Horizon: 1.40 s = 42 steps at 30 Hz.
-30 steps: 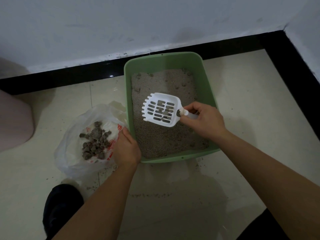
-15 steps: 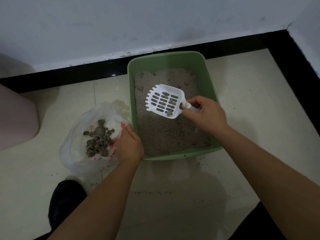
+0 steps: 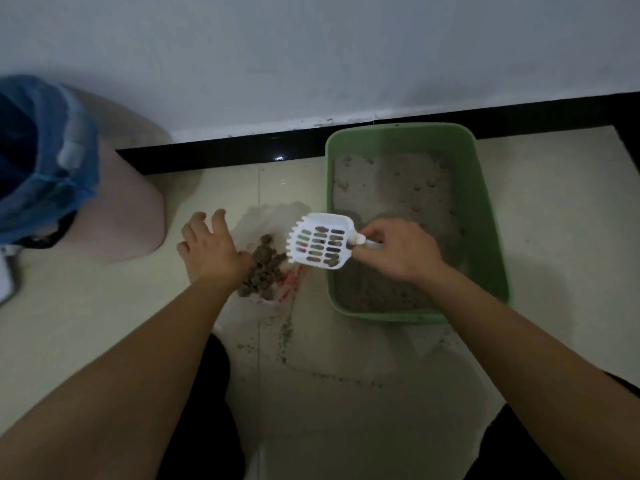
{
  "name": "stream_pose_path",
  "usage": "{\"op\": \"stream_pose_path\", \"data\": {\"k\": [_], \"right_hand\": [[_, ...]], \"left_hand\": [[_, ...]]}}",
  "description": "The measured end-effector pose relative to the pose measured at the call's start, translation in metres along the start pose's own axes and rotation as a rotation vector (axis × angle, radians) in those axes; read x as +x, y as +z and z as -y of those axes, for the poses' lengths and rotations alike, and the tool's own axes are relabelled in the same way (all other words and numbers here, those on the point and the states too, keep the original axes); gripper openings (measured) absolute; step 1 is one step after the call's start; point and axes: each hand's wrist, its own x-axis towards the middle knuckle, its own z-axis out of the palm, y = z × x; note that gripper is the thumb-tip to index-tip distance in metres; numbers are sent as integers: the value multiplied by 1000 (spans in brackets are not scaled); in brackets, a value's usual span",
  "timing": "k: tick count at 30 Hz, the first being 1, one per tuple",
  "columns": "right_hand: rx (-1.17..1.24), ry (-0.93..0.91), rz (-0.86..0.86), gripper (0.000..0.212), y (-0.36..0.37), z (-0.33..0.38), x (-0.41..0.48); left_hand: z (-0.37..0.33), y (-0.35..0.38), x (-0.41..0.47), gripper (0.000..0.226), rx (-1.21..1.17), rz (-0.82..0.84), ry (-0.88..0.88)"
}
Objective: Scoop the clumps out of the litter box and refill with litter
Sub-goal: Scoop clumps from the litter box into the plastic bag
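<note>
Beside clumps [image 3: 265, 271], right hand [image 3: 398, 251] pinching scoop [image 3: 320, 242], left hand [image 3: 211, 247] splayed

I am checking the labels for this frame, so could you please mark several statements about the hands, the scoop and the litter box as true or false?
1. The right hand grips the white scoop by its handle. True.
2. The litter box is blue. False: it is green.
3. The left hand also holds the scoop. False: it is open, fingers spread, beside the clumps.
4. A pile of dark clumps lies on the plastic bag, left of the box. True.
5. The scoop rests on the floor. False: it is held up over the box's left rim.
</note>
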Motion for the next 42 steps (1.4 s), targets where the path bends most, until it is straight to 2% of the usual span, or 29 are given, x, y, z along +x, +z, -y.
{"op": "stream_pose_path", "data": {"k": [2, 4, 9, 13, 16, 20, 22, 24, 26, 28, 31, 35, 37, 39, 40, 42], "right_hand": [[-208, -97, 53, 31, 11, 34, 10], [-398, -166, 73, 20, 25, 72, 18], [-629, -315, 72, 21, 51, 132, 18], [-626, -314, 83, 19, 57, 126, 12], [-549, -285, 30, 17, 48, 110, 7], [-355, -228, -12, 29, 20, 83, -3], [-293, -186, -54, 33, 2, 63, -8], [-224, -114, -116, 35, -18, 40, -14], [-198, -12, -163, 37, -34, 15, -20], [-213, 102, -148, 40, -45, -8, -26], [-298, 254, -39, 41, -51, -33, -35], [-416, 324, 49, 37, -42, -55, -42], [-425, 337, 60, 41, -36, -61, -44], [-404, 340, 35, 45, -36, -66, -43], [-393, 335, 14, 47, -38, -68, -40], [-395, 311, -42, 49, -44, -69, -31]], "left_hand": [[13, 0, 5, 56, -126, 76, -88], [20, -2, 8, 37, -282, 63, -160], [24, -6, 12, 33, -339, 26, -184], [27, -11, 13, 31, -344, 19, -181], [30, -17, 15, 28, -344, 38, -161], [27, -27, 14, 34, -338, 105, -97], [17, -31, 12, 38, -343, 43, -56], [-2, -33, 7, 33, -379, -91, -27], [-28, -30, 1, 28, -454, -147, 8], [-54, -24, -6, 27, -519, -105, 41], [-87, -2, -15, 33, -582, 57, 85], [-123, 28, -22, 43, -494, 317, 148], [-133, 36, -26, 36, -482, 327, 165], [-137, 45, -28, 24, -495, 272, 102], [-138, 50, -31, 23, -517, 250, 71], [-140, 57, -39, 35, -583, 228, 16]]}}
